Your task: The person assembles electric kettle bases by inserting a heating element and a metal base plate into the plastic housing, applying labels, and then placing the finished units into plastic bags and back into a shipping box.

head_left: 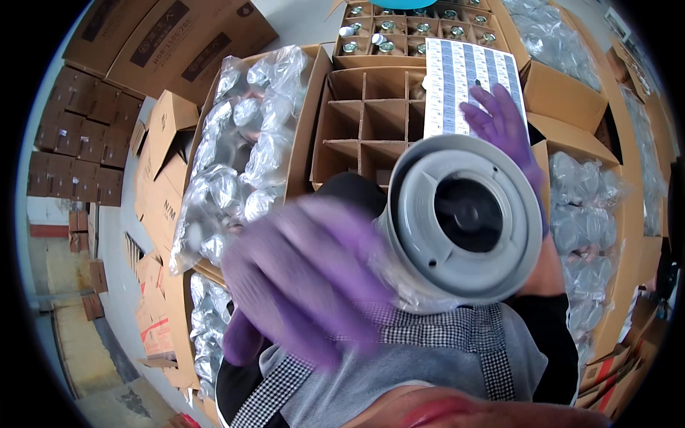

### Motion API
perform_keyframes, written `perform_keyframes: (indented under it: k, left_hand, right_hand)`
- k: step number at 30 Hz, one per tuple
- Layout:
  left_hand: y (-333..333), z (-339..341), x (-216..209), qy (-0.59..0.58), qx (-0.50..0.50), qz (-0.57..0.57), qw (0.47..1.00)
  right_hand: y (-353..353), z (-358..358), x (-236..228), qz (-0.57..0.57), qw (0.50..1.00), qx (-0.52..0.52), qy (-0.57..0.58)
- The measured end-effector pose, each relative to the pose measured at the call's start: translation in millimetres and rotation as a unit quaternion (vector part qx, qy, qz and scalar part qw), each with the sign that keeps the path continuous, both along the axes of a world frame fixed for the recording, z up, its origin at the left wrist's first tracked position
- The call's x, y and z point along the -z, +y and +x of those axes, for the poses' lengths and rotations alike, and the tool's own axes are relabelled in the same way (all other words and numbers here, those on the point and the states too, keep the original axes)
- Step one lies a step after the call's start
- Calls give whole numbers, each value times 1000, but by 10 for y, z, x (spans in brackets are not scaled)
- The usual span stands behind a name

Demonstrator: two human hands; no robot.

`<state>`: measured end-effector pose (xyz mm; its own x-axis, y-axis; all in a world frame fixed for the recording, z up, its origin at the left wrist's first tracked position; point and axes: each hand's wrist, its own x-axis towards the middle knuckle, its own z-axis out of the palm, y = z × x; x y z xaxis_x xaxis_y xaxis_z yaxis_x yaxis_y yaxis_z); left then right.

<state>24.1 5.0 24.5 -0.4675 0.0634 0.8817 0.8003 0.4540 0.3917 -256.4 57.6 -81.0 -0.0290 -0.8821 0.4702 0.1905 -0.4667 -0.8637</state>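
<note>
A grey cylindrical piece (414, 196), with a ringed face and a dark round opening, stands tilted close in front of my chest. What supports it is hidden. My left hand (307, 278), in a purple glove and smeared by motion, is beside its left side; whether its fingers touch it I cannot tell. Behind the piece passes my right forearm. My right hand (499, 125), also gloved in purple, has its fingers spread over a white and blue sheet of printed labels (451, 68). That sheet lies across the right part of a divided cardboard box (360, 141).
To the left stands a carton of plastic-wrapped pieces (275, 107). A divided carton (378, 60) with several glass bottles is at the far side. More bagged pieces (585, 207) fill cartons at right. Flattened cardboard (160, 221) and stacked boxes (82, 135) are at far left.
</note>
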Motion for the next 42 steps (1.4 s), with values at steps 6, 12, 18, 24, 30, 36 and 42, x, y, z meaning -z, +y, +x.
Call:
perform_keyframes:
  k: [6,12,18,24,30,36,42]
  left_hand:
    - [123,28,-174,-6,119,-60,991]
    - [349,-143,97,-95,-246,36,964]
    - [-333,-99,911,-214,-235,283,905]
    - [-194,-81,943,-278,-324,340,838]
    - [-200,-277,372,-343,-425,-51,836]
    - [-371,-854,92,-391,-344,18,853]
    - [-544,-872,-182,-422,-222,164,864]
  right_hand:
    - [293,-3,-300,-73,969,71,225]
    - [629,376,-656,-143,987,-74,-20]
    - [356,266,-457,-44,933,175,310]
    - [48,540,-481,-43,923,98,369]
    - [-705,112,30,25,983,-128,131]
    - [-1316,230,455,12,947,-312,78]
    - [-1209,59,276,64,972,-208,89]
